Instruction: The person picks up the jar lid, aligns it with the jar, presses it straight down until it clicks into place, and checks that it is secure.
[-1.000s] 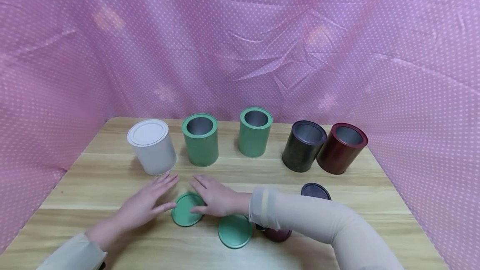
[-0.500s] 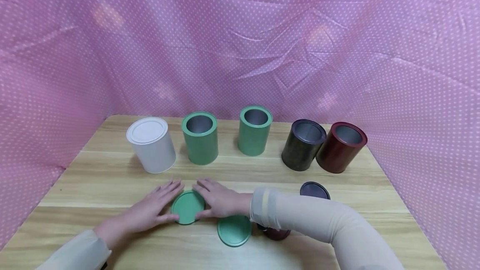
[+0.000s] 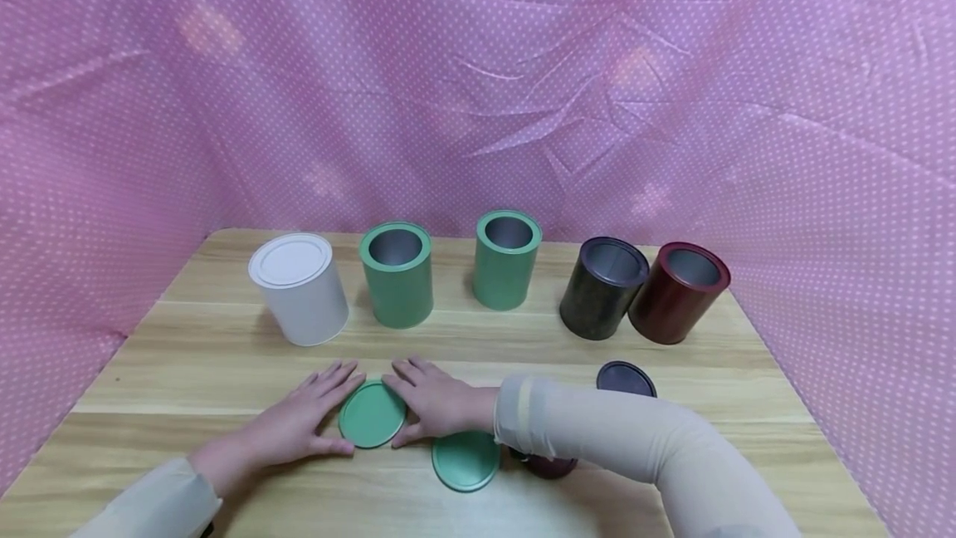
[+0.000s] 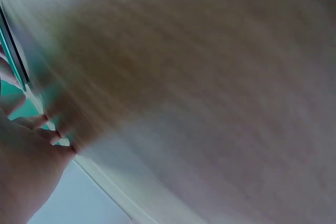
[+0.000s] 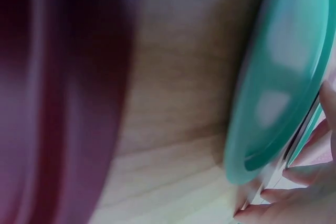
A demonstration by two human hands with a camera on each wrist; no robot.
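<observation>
A round green lid (image 3: 373,414) lies flat on the table between the two hands in the head view. My left hand (image 3: 295,423) is at its left edge, fingers spread and lightly bent, thumb tip near the lower left of the rim. On the other side my right hand (image 3: 439,403) has its fingertips at the upper right rim and its thumb at the lower right. A second green lid (image 3: 466,467) lies just below the right hand and partly under it. In the right wrist view that second lid (image 5: 283,72) looms large, with the right fingers beyond it.
A dark red lid (image 3: 553,467) is partly hidden by the right sleeve, and a black lid (image 3: 626,377) lies behind that arm. Along the back stand a lidded white can (image 3: 304,301), two uncovered green cans (image 3: 399,293), a black can (image 3: 600,301) and a dark red can (image 3: 672,305).
The right hand has drawn back slightly from over the green lid to its right edge. The left hand has moved a little right, up to the lid's left side.
</observation>
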